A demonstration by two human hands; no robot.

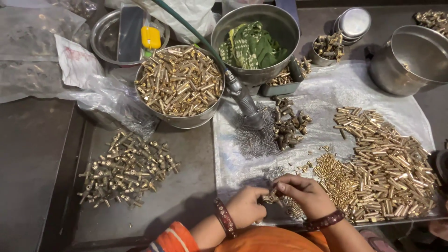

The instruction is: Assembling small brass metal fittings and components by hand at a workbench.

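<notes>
L hand [246, 206] & R hand [305, 195] are pinching a small knobby brass fitting [270, 198] w/ fingertips clamped, over crinkly silver sheet [326, 93]; shiny brass tubes [387, 163] are lying beside.

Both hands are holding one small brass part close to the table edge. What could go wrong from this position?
1. The small brass part pinched between the left hand and right hand sits near the table's front edge; if it slips, it may fall off.
2. The right wrist lies beside the heap of brass tubes; a sideways move could scatter them.
3. Tiny springs lie loose and close, so they could mix with other parts.
</notes>
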